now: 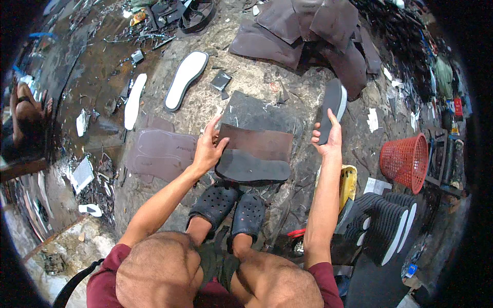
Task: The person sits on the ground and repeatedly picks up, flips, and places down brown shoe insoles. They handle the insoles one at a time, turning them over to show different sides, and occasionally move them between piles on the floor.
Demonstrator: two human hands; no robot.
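My right hand (331,138) grips a dark shoe sole (332,97) with a pale edge, raised to the right of the work spot. Spread fingers show on my left hand (206,149), which is at the left edge of a brown sheet (262,142); its thumb seems to touch that edge. A second dark sole (251,167) lies crosswise over the near part of this sheet, close to my black clogs (218,203). Beneath the sheet's far side is a black board (257,110). Another brown sheet (160,154), with sole outlines on it, lies left of my left hand.
Two white-faced soles (189,77) lie far left, and brown sheets (308,25) are heaped at the back. To the right are a red basket (403,163), a yellow container (348,186) and stacked black soles (382,231). Part of another person (31,110) shows at the left edge.
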